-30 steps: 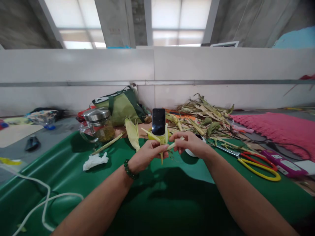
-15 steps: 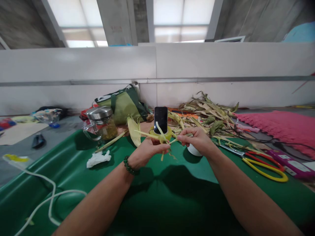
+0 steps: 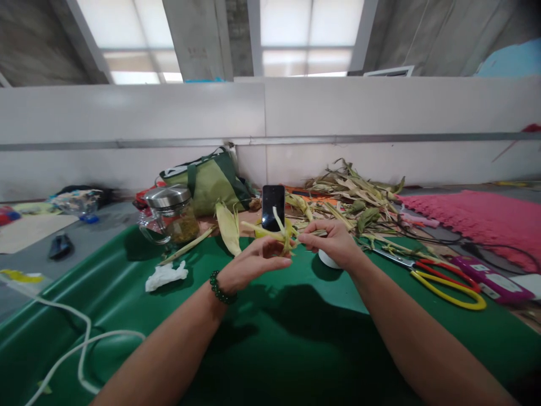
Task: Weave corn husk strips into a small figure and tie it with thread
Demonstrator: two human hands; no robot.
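Both hands meet above the green mat (image 3: 127, 293) and work a small bundle of pale yellow-green leaf strips (image 3: 282, 232). My left hand (image 3: 253, 262), with a dark bead bracelet at the wrist, pinches the bundle from below. My right hand (image 3: 332, 241) pinches a strip on the bundle's right side. Loose strip ends stick up and to the left. Just behind the bundle a black phone (image 3: 273, 206) stands upright, and a white cup (image 3: 327, 259) is partly hidden under my right hand.
A heap of dried leaves (image 3: 355, 197) lies at the back right. Yellow-handled scissors (image 3: 443, 279) and a pink mat (image 3: 473, 217) are on the right. A lidded glass jar (image 3: 171, 214), a green bag (image 3: 207, 180), a crumpled tissue (image 3: 164, 275) and a white cord (image 3: 76, 344) are on the left.
The hands have drawn closer together and risen slightly. The strip that hung below the left hand is now tucked up into the bundle.
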